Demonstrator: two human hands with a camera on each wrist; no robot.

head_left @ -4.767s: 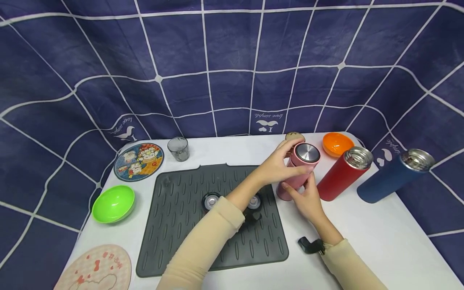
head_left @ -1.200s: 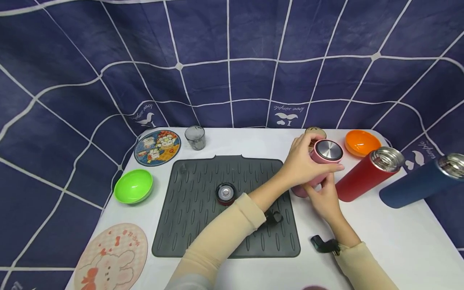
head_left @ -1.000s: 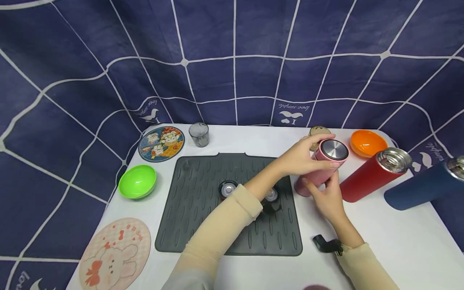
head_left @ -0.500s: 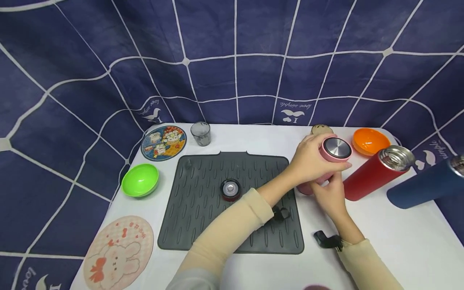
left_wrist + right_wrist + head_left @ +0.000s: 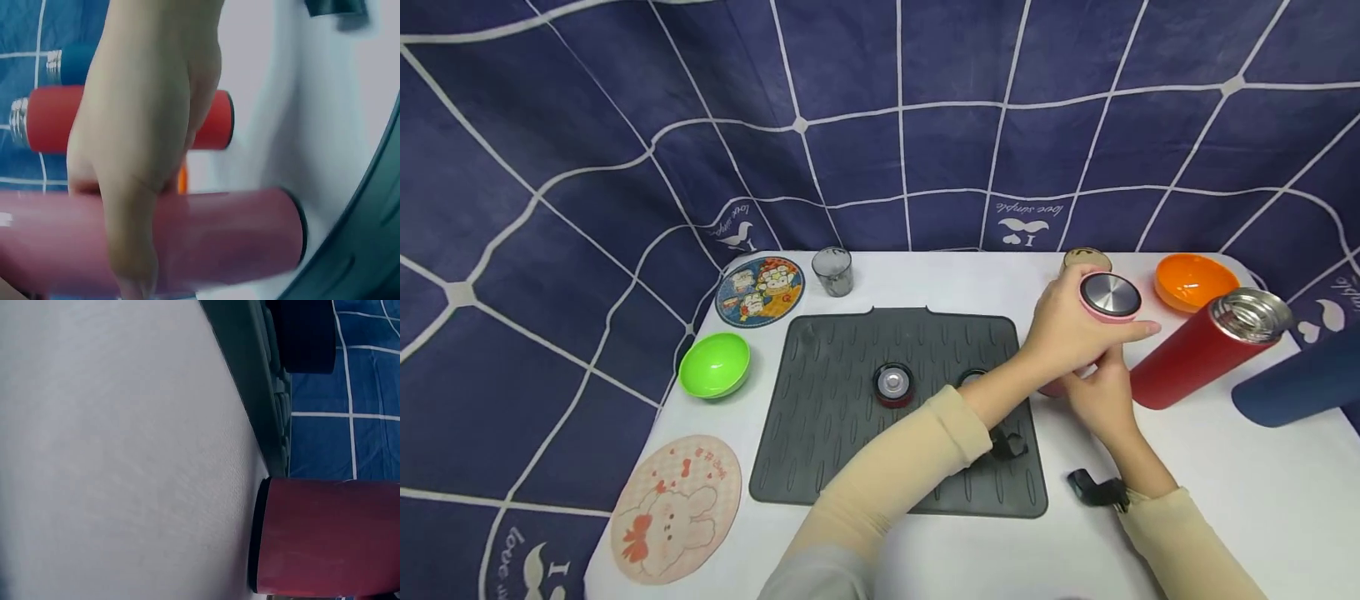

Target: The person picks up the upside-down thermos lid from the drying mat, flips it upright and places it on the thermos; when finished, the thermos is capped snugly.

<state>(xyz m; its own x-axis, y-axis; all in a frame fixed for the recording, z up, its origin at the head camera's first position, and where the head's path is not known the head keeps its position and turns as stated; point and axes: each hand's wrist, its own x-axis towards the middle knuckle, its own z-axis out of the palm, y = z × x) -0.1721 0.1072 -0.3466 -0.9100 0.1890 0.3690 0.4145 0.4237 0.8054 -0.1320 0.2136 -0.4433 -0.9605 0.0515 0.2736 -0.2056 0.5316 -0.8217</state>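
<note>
A pink thermos bottle (image 5: pixel 1111 315) with a steel-topped lid stands on the white table, right of the dark mat. My left hand (image 5: pixel 1071 333) holds it round the lid, thumb stretched along the near side. Lower down, my right hand (image 5: pixel 1105 400) grips the body. In the left wrist view the right hand's thumb lies across the pink bottle (image 5: pixel 231 234). The bottle's dark base (image 5: pixel 257 534) rests at the table in the right wrist view. Close to the right hand is a red thermos bottle (image 5: pixel 1210 350) without a lid.
Two black lids (image 5: pixel 892 383) lie inner side up on the grey mat (image 5: pixel 820 433). A blue bottle (image 5: pixel 1296 387) stands far right. Behind are an orange bowl (image 5: pixel 1195 282), an amber cup (image 5: pixel 1086 257) and a grey glass (image 5: pixel 832 271). A green bowl (image 5: pixel 715 365) and two round mats (image 5: pixel 677 508) sit left.
My left hand has turned on the lid, its thumb sweeping along the near side, while the right hand keeps its grip. The head view has shifted, so everything appears further right or higher.
</note>
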